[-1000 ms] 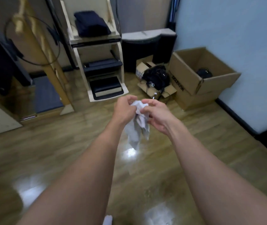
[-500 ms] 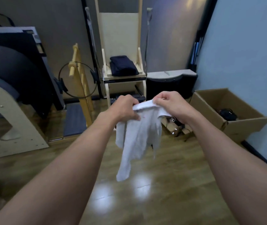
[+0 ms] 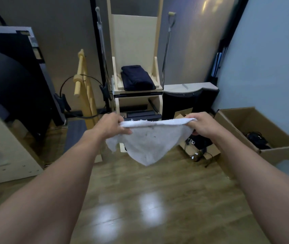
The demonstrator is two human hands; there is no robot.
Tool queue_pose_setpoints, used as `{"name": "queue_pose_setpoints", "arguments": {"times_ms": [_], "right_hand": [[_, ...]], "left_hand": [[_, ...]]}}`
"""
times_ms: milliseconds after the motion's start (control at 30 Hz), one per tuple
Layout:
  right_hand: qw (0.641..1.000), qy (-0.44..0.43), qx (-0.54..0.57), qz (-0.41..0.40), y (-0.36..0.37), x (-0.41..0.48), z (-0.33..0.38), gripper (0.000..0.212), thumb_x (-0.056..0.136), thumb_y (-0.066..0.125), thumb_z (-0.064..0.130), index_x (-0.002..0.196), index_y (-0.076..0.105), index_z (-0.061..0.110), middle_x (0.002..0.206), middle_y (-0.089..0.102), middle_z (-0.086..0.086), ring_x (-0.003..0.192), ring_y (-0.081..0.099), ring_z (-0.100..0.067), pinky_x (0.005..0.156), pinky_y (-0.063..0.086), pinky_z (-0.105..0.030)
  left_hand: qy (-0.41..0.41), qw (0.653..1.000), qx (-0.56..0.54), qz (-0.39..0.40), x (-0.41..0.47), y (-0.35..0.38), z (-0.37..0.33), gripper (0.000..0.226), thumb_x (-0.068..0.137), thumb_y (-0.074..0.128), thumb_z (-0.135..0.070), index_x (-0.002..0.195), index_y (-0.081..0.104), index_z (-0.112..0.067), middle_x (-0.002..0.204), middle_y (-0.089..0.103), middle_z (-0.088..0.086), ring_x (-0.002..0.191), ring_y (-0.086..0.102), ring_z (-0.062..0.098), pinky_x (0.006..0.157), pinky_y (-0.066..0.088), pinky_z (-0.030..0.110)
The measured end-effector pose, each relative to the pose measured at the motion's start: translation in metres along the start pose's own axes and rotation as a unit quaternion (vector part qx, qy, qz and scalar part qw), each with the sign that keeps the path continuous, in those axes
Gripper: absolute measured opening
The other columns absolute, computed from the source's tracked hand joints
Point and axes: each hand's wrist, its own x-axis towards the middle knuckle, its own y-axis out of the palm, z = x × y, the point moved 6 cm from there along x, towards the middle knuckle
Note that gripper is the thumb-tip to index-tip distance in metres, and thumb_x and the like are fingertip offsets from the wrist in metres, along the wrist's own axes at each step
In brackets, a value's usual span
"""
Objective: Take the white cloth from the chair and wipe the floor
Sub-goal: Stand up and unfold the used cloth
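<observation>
The glossy brown wooden floor (image 3: 157, 199) reflects lights. A tall pale wooden chair (image 3: 133, 41) stands at the far wall, with an open cardboard box (image 3: 272, 154) to its right. The white terry cloth (image 3: 150, 141) hangs above the floor, off the chair. The left hand (image 3: 110, 127) and right hand (image 3: 201, 125) pinch its top edge, probably spreading it for wiping.
</observation>
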Motion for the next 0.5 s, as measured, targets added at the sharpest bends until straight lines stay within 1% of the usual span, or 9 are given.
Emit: {"name": "queue_pose_setpoints", "arguments": {"times_ms": [33, 100, 200, 233, 300, 367, 433, 467, 500], "right_hand": [[0.999, 0.019, 0.016, -0.025, -0.001, 0.015, -0.007, 0.017, 0.087, 0.058, 0.019, 0.083, 0.074, 0.022, 0.083, 0.07, -0.002, 0.086, 0.066, -0.029, 0.074, 0.057, -0.046], [0.995, 0.059, 0.057, -0.061, -0.002, 0.046, -0.016, 0.016, 0.083, 0.059, 0.021, 0.082, 0.072, 0.014, 0.081, 0.071, -0.007, 0.082, 0.067, -0.031, 0.074, 0.056, -0.048], [0.985, 0.117, 0.113, -0.051, 0.009, 0.092, -0.02, 0.028, 0.076, 0.056, 0.021, 0.089, 0.067, 0.0, 0.078, 0.064, -0.012, 0.069, 0.06, -0.026, 0.06, 0.052, -0.039], [0.981, 0.133, 0.134, -0.041, 0.018, 0.105, -0.018, 0.026, 0.076, 0.057, 0.02, 0.088, 0.069, 0.001, 0.076, 0.064, -0.012, 0.066, 0.06, -0.024, 0.056, 0.05, -0.035], [0.972, 0.155, 0.175, -0.012, 0.04, 0.134, -0.01, 0.022, 0.08, 0.059, 0.021, 0.087, 0.071, 0.004, 0.071, 0.063, -0.01, 0.06, 0.059, -0.022, 0.05, 0.046, -0.025], [0.962, 0.151, 0.225, 0.024, 0.064, 0.163, 0.005, 0.017, 0.083, 0.059, 0.018, 0.08, 0.069, 0.004, 0.067, 0.059, -0.009, 0.059, 0.057, -0.021, 0.051, 0.045, -0.024], [0.951, 0.141, 0.27, 0.046, 0.087, 0.191, 0.021, 0.02, 0.086, 0.058, 0.016, 0.067, 0.061, 0.008, 0.061, 0.054, -0.007, 0.051, 0.054, -0.019, 0.05, 0.046, -0.024], [0.947, 0.14, 0.285, 0.053, 0.095, 0.203, 0.029, 0.024, 0.088, 0.058, 0.018, 0.066, 0.06, 0.009, 0.06, 0.055, -0.006, 0.046, 0.055, -0.018, 0.047, 0.047, -0.023], [0.943, 0.137, 0.296, 0.063, 0.1, 0.217, 0.036, 0.025, 0.09, 0.056, 0.023, 0.07, 0.063, 0.01, 0.064, 0.059, -0.006, 0.047, 0.058, -0.017, 0.046, 0.048, -0.023]], "left_hand": [[-0.016, 0.999, -0.038, 0.002, 0.015, -0.002, 0.006, 0.03, 0.068, 0.081, -0.043, 0.069, 0.066, -0.018, 0.068, 0.059, -0.004, 0.069, 0.055, 0.014, 0.051, 0.035, 0.025], [-0.052, 0.991, -0.121, -0.017, 0.043, -0.005, 0.017, 0.03, 0.067, 0.083, -0.039, 0.076, 0.07, -0.013, 0.077, 0.066, 0.0, 0.077, 0.059, 0.015, 0.056, 0.041, 0.025], [-0.108, 0.963, -0.236, -0.074, 0.088, -0.005, 0.017, 0.038, 0.067, 0.084, -0.036, 0.085, 0.067, -0.007, 0.083, 0.067, 0.006, 0.078, 0.063, 0.02, 0.064, 0.051, 0.033], [-0.135, 0.95, -0.273, -0.075, 0.102, -0.002, 0.014, 0.037, 0.069, 0.083, -0.036, 0.088, 0.066, -0.009, 0.086, 0.067, 0.007, 0.079, 0.065, 0.022, 0.069, 0.055, 0.036], [-0.172, 0.929, -0.325, -0.041, 0.131, 0.013, 0.002, 0.036, 0.073, 0.079, -0.037, 0.092, 0.066, -0.009, 0.091, 0.069, 0.009, 0.084, 0.067, 0.027, 0.079, 0.057, 0.043], [-0.176, 0.918, -0.355, -0.017, 0.164, 0.026, -0.013, 0.033, 0.078, 0.074, -0.037, 0.093, 0.069, -0.008, 0.093, 0.071, 0.01, 0.087, 0.068, 0.027, 0.083, 0.057, 0.044], [-0.149, 0.922, -0.356, -0.017, 0.193, 0.03, -0.027, 0.023, 0.083, 0.069, -0.035, 0.083, 0.071, -0.012, 0.086, 0.071, 0.006, 0.088, 0.067, 0.022, 0.08, 0.056, 0.038], [-0.132, 0.927, -0.352, -0.016, 0.206, 0.029, -0.032, 0.023, 0.085, 0.066, -0.035, 0.077, 0.072, -0.015, 0.082, 0.071, 0.003, 0.088, 0.066, 0.019, 0.078, 0.055, 0.034], [-0.118, 0.926, -0.357, -0.015, 0.218, 0.026, -0.034, 0.026, 0.086, 0.064, -0.038, 0.076, 0.074, -0.016, 0.083, 0.072, 0.0, 0.09, 0.066, 0.017, 0.08, 0.053, 0.032]]}}
